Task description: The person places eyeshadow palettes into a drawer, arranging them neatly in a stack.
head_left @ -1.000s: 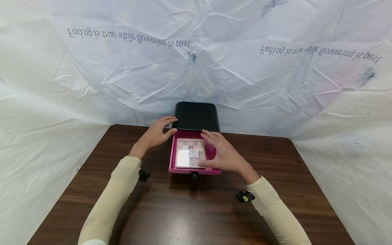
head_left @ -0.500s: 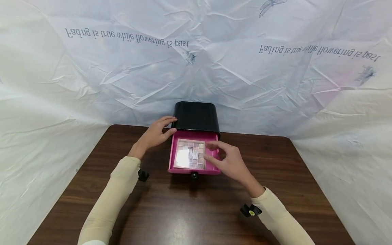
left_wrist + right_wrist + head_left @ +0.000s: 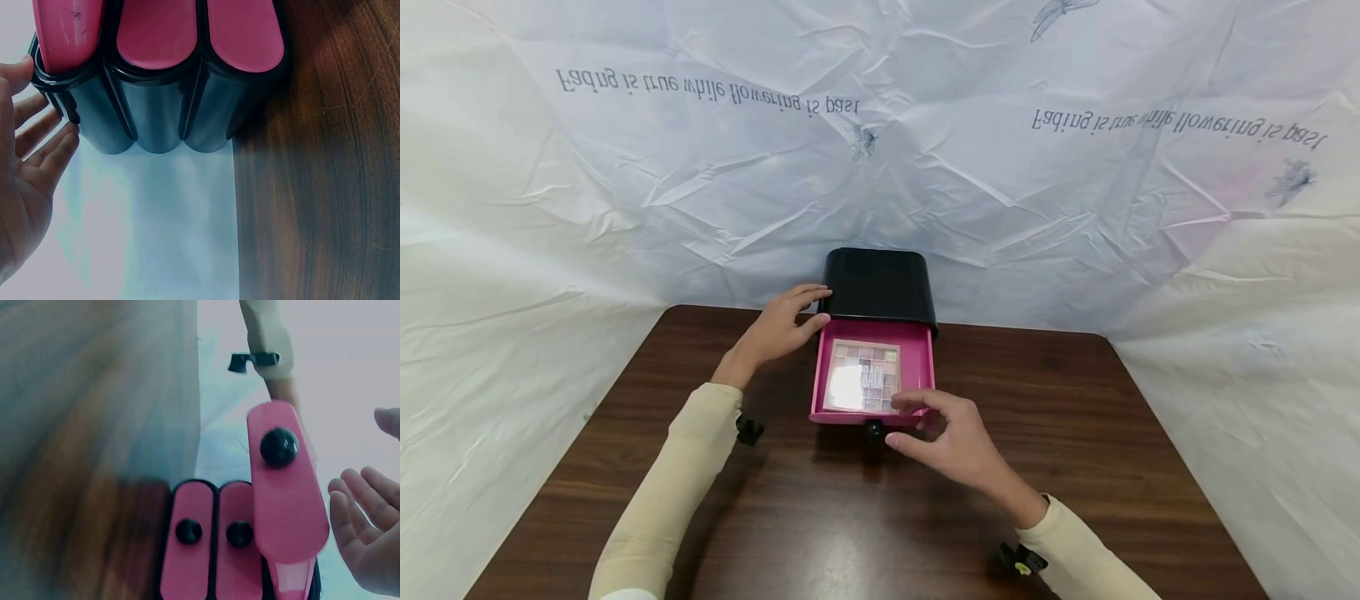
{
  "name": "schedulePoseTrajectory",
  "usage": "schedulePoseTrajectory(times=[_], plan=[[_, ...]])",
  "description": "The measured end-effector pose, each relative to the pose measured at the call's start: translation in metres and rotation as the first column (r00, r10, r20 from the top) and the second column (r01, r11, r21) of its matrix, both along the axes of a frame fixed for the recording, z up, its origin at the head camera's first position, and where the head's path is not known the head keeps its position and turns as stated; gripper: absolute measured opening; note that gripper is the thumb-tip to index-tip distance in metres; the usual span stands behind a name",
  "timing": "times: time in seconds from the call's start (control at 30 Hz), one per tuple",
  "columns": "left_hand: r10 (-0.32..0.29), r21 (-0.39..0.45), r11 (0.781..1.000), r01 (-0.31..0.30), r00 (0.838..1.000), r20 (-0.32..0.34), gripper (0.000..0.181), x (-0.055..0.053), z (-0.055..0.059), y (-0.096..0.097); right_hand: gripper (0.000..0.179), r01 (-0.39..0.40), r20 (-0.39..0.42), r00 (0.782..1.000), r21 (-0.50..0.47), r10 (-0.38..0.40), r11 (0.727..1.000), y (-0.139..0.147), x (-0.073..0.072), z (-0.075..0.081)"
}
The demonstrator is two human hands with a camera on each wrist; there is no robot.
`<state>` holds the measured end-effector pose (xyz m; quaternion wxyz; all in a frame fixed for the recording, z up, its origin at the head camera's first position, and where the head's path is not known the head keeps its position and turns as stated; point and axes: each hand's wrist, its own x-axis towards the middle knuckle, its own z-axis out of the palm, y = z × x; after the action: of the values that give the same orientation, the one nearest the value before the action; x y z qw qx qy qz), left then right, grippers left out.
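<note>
A black mini drawer cabinet [image 3: 880, 283] stands at the table's far side, its pink top drawer [image 3: 917, 358] pulled out. Inside, against the left, lies an eyeshadow palette [image 3: 857, 379] with a clear, glaring lid. My left hand [image 3: 775, 329] rests its fingers and thumb on the cabinet's left side; the left wrist view shows the fingertips against its black shell. My right hand [image 3: 958, 433] hovers at the drawer's front right corner, thumb and fingers spread apart, holding nothing. Close to the thumb is the drawer's black knob [image 3: 874, 430]. The right wrist view shows a gap between the right hand [image 3: 369, 531] and the drawer front [image 3: 290, 512].
Below the top drawer, two pink drawers [image 3: 187, 569] with black knobs are closed. The dark wooden table [image 3: 820, 533] extends toward me. A white printed sheet [image 3: 760, 183] hangs behind the cabinet and along both sides.
My right hand has drawn back from over the palette toward me, to the drawer's front right corner. The palette still lies in the drawer. My left hand has stayed on the cabinet.
</note>
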<state>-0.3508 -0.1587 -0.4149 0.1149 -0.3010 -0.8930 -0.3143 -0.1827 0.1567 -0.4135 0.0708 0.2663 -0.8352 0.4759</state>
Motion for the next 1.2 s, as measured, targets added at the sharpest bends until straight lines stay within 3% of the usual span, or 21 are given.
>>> schedulePoseTrajectory(times=[0.23,0.47,0.83,1.03,1.2], plan=[[0.000,0.003,1.000,0.000,1.000,0.003,0.056,0.000,0.000,0.000,0.034,-0.041,-0.022,0.999,-0.023,0.040,0.999,-0.003,0.013,-0.013],[-0.002,0.008,1.000,0.002,1.000,0.005,0.055,-0.001,0.000,0.000,0.031,-0.019,0.086,0.996,0.032,0.016,0.999,-0.003,0.020,-0.027],[-0.005,0.014,1.000,0.005,1.000,-0.003,0.055,-0.001,-0.001,0.000,0.038,0.048,0.203,0.978,0.041,-0.055,0.998,-0.016,0.014,-0.053],[-0.006,0.012,1.000,0.007,1.000,-0.011,0.056,-0.001,-0.001,0.000,0.041,0.078,0.185,0.980,-0.012,-0.075,0.997,-0.029,0.009,-0.064],[-0.008,0.009,1.000,0.008,1.000,-0.008,0.055,0.000,0.000,0.000,0.035,0.146,0.156,0.977,-0.015,-0.142,0.989,-0.035,0.007,-0.067]])
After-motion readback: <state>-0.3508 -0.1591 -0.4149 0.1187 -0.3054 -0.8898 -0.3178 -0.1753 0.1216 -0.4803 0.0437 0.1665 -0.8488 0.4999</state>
